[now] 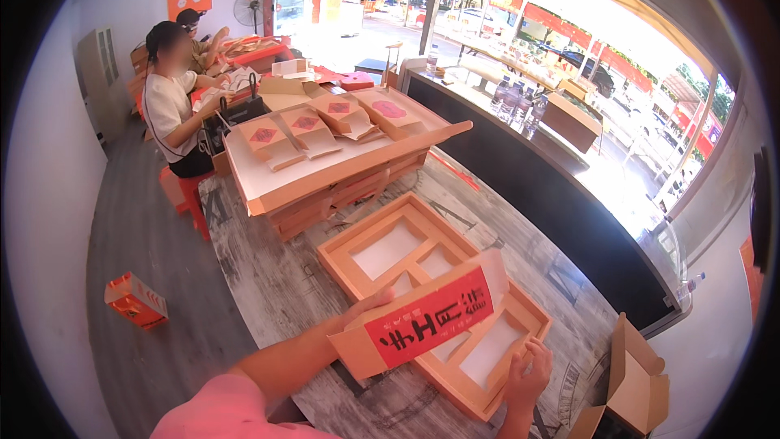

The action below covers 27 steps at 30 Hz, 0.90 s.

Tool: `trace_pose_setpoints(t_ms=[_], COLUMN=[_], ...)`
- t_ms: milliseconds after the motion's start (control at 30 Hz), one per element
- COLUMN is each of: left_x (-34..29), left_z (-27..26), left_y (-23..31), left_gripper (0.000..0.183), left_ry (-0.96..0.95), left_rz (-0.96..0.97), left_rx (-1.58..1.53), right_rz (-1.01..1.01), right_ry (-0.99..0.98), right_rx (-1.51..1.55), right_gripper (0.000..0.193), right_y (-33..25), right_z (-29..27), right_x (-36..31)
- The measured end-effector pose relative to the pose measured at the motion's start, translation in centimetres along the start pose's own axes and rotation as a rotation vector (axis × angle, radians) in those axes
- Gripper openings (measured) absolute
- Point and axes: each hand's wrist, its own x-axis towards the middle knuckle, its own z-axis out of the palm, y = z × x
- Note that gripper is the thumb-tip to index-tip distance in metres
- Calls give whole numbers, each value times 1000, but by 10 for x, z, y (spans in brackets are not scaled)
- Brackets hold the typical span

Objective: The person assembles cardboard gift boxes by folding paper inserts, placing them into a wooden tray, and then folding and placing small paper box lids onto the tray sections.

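Tilted over the table is a brown kraft paper bag (357, 349) with a large red label, gripped at its far left side by my left hand (370, 306). The bag partly covers the left fingers. Under it lies a brown cardboard tray (345, 272) with several compartments that have white bottoms; the bag hides the tray's middle. My right hand (528, 374) is beside the tray's near right corner, its fingers loosely bent and apart with nothing visible in them.
Several kraft bags (272, 149) lie on a large cardboard lid (244, 175) atop stacked trays. Open brown boxes (638, 382) stand at the lower right. Water bottles (508, 97) stand on the counter. Two people sit at the far left. An orange bag (136, 302) stands on the floor.
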Motion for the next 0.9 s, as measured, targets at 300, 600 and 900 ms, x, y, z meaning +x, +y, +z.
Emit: trace_pose_setpoints(t_ms=[300, 600, 900], left_x=[-2, -2, 4], left_z=[44, 13, 29], left_y=[-7, -15, 3], left_gripper=[73, 70, 89], left_ry=[-67, -72, 5], left_rz=[-347, -335, 485], left_rx=[776, 638, 547], right_rz=[-285, -439, 286], right_ry=[-175, -693, -567], right_rx=[255, 29, 387], right_gripper=[68, 69, 82], right_y=[-90, -113, -100], right_z=[-55, -69, -32], right_x=[-7, 0, -37])
